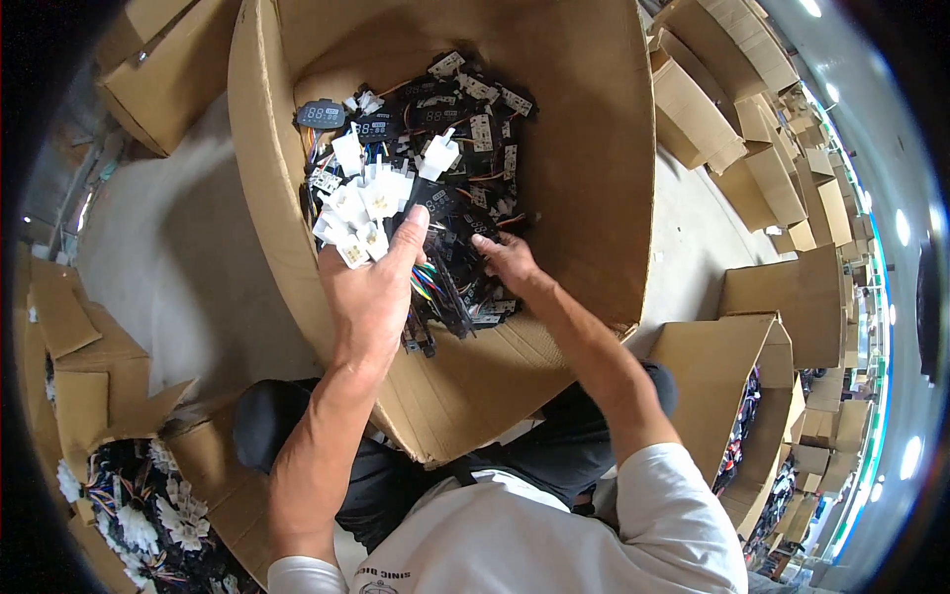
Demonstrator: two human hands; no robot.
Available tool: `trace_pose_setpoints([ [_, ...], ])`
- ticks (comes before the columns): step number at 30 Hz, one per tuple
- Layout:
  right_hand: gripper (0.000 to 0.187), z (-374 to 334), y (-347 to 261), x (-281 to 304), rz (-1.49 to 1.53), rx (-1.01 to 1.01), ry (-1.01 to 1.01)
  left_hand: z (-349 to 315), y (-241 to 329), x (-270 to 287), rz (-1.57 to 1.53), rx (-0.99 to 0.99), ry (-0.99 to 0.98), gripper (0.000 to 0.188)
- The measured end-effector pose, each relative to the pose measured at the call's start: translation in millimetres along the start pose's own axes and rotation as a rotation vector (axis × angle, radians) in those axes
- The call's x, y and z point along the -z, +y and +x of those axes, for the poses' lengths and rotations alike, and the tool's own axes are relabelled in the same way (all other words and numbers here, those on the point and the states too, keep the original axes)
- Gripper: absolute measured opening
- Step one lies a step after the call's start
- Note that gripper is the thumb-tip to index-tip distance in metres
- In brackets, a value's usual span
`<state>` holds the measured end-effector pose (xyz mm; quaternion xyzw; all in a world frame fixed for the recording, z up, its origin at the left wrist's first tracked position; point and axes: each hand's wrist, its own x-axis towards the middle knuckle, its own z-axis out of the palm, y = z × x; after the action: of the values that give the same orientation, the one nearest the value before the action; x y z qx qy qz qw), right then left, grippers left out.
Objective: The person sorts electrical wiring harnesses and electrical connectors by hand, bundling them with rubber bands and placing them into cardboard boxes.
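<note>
My left hand [368, 292] is closed round a bundle of wire harnesses with white plastic plug connectors [381, 193] fanned out above the fist. Black sleeves and colored wires [426, 282] hang from it to the right. My right hand [510, 261] reaches into the large cardboard box [584, 119], its thumb pressed on a small black display module [481, 227]; its other fingers are partly hidden. Beneath both hands lies a pile of similar display modules, circuit boards [482, 134] and wires. One rounded display module [322, 115] rests at the pile's left edge.
An open carton [223, 465] holding white-plugged harnesses [139, 525] stands at lower left. Another box [712, 366] with wired parts is at lower right. Many cardboard boxes [782, 188] line the right side. The big box stands between my knees.
</note>
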<state>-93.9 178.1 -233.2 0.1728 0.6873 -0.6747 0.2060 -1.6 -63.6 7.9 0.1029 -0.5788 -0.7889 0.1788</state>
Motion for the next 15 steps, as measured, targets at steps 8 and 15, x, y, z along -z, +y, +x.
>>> trace_pose_setpoints([
  [8,0.058,0.6,58.1,-30.8,-0.606,0.311,0.239,-3.9,-0.6,5.2,-0.023,0.039,0.005,0.017],
  [15,0.047,14.2,56.0,8.9,-0.680,0.144,0.250,-6.2,1.6,0.9,0.016,0.049,-0.031,0.013],
])
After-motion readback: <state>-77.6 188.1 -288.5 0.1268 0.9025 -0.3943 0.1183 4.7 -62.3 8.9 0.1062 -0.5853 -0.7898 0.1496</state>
